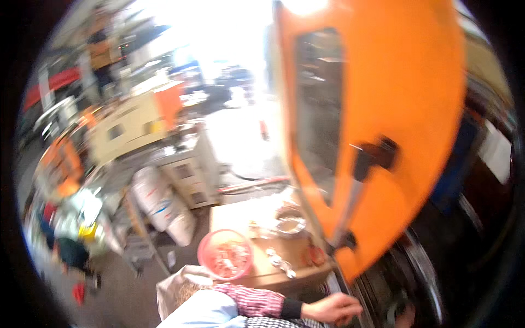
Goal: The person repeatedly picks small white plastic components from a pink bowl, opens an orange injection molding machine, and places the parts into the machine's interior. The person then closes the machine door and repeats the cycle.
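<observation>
My left hand [333, 309] reaches in at the bottom from a pink striped sleeve with a black cuff. Its fingers are curled together beside the machine's metal edge, and whatever they may hold is hidden. Low in the dark machine opening, my right hand [405, 317] shows only in part and is smeared, so its fingers cannot be read. Above both hands stands a large orange machine door [404, 82] with a long window and a black handle [377, 153]. Left of the door, a pink basket [203, 257] of small pale and reddish pieces rests on a tan tabletop [229, 216].
On the tabletop are a roundish shiny thing [290, 224], several small silvery pieces [280, 262] and a red-handled tool [316, 255]. A white sack [161, 205] leans by a beige cabinet [191, 177]. An orange fan-like thing [61, 164] stands left. Hoses [254, 183] cross the floor.
</observation>
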`<control>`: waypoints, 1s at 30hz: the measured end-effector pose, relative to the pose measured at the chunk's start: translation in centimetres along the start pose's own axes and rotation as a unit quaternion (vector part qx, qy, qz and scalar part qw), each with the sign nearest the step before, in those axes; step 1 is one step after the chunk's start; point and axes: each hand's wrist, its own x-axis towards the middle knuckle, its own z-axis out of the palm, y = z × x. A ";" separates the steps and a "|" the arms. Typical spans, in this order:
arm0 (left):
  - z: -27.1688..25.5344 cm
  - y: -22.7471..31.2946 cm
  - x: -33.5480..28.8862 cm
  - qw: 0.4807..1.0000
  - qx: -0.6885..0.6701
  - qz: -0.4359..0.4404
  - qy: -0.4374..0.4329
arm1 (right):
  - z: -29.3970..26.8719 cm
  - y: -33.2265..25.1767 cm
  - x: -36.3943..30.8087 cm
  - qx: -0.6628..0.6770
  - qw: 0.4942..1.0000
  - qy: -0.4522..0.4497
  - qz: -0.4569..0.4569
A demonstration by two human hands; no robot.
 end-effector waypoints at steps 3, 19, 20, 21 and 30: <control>-0.5 -0.4 -1.4 0.998 -0.013 0.020 0.060 | -1.8 -2.9 0.2 0.085 0.995 0.044 -0.011; 0.6 -0.4 -1.9 0.997 -0.043 0.003 0.069 | -5.2 -9.1 0.8 0.198 0.978 0.044 -0.044; 0.8 -0.5 -1.9 0.997 -0.040 -0.005 0.072 | -5.3 -9.1 0.7 0.201 0.978 0.044 -0.045; 0.9 -0.5 -1.9 0.997 -0.044 -0.006 0.071 | -5.3 -9.1 0.8 0.206 0.976 0.043 -0.046; 1.6 -1.2 -1.5 0.996 -0.043 0.008 0.081 | -5.2 -9.5 1.0 0.229 0.971 0.039 -0.056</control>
